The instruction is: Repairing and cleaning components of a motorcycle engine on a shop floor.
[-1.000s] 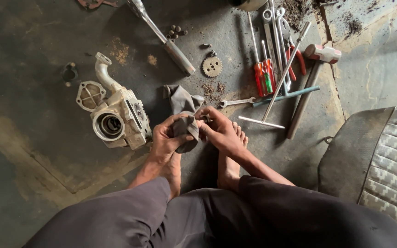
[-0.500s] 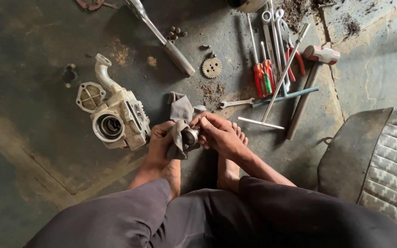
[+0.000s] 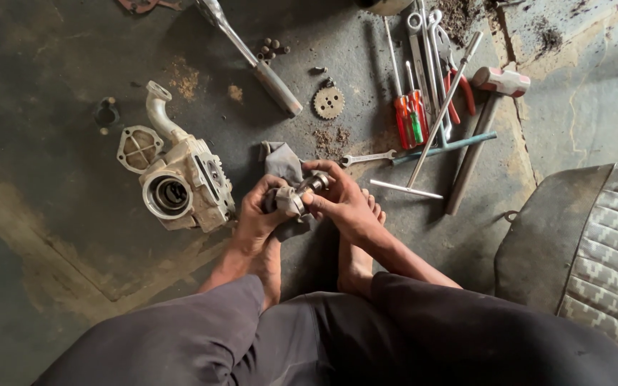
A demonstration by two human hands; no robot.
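On the stained concrete floor (image 3: pixel 59 236), both hands are closing around a small metal shaft (image 3: pixel 302 194). The left hand (image 3: pixel 257 214) is gripping its rag-wrapped lower end, the right hand (image 3: pixel 341 204) is pinching the upper end, and its long axis is slanting toward the tools (image 3: pixel 430 100).

Left hand (image 3: pixel 257 214) and right hand (image 3: pixel 345 204) meet, fingers curled closed.

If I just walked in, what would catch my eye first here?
Both hands at the centre: the left hand and right hand grip a small metal part with a grey rag. To their left lies a pale engine casting on the floor; at upper right, screwdrivers and a hammer lie scattered.
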